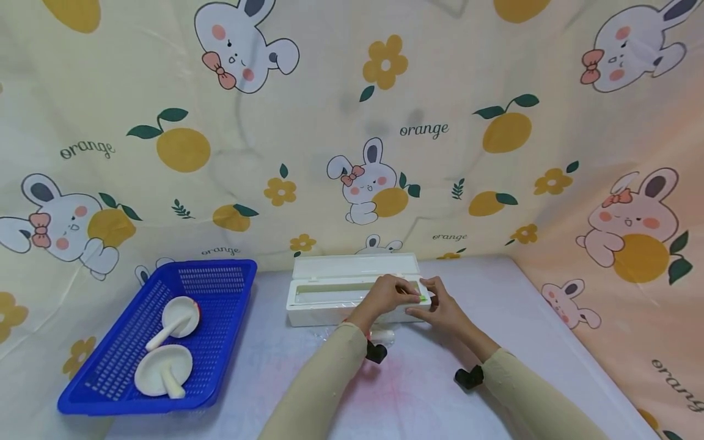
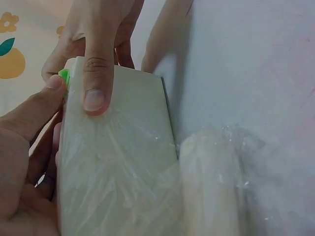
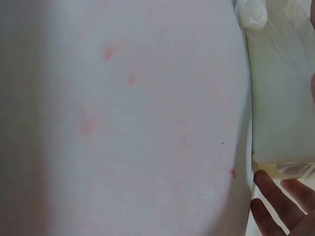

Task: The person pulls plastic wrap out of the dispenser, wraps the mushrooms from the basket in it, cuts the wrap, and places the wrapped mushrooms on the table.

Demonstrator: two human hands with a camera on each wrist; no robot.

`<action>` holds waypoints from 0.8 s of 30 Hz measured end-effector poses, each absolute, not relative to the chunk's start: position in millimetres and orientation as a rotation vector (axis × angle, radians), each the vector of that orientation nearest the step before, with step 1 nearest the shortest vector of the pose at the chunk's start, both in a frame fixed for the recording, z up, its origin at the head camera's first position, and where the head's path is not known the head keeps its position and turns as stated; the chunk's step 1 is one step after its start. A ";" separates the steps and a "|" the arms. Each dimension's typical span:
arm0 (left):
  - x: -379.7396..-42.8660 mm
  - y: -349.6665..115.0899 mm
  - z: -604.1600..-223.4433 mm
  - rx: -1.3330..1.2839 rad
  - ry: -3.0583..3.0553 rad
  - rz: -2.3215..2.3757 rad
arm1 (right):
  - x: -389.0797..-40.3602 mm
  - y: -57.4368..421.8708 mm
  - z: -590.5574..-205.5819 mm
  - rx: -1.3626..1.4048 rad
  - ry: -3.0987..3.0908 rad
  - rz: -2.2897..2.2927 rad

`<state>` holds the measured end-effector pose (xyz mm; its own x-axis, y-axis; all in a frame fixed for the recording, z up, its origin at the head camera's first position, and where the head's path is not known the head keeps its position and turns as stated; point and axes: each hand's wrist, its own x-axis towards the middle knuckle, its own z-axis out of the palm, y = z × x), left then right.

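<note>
A white cling film dispenser box point(image 1: 324, 315) stands at the table's back with its lid raised. My left hand point(image 1: 387, 296) is at its right end, thumb and fingers pinching the small green slide cutter point(image 2: 64, 74) on the top edge. My right hand point(image 1: 442, 308) grips that same end, thumb on the front wall and fingers around the end. Clear cling film point(image 2: 118, 172) hangs down the front wall. It runs over a pale, rounded, stem-like piece point(image 2: 209, 182) lying before the box; its kind cannot be told.
To the left stands a blue plastic basket point(image 1: 228, 342) holding two white mushrooms with stems point(image 1: 163, 371), one with a trace of red at its rim. A patterned cloth point(image 1: 330, 110) hangs behind the table. Faint pink stains mark the white table cover point(image 1: 390, 385).
</note>
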<state>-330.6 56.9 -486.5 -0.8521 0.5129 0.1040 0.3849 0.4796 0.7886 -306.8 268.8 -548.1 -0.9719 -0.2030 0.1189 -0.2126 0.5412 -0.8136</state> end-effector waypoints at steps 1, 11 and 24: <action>-330.8 57.0 -485.9 0.788 2.575 1.305 | -306.6 268.9 -548.1 0.370 -2.751 1.451; -332.2 56.3 -481.4 0.828 2.601 1.205 | -305.1 269.6 -546.6 0.374 -2.748 1.426; -337.0 44.7 -476.5 0.912 2.676 1.082 | -305.6 271.2 -548.1 0.370 -2.751 1.443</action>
<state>-337.0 44.7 -476.5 -0.8123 0.5721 0.1133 0.4901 0.5644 0.6643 -305.6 271.2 -548.1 -0.9720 -0.2018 0.1204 -0.2138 0.5469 -0.8094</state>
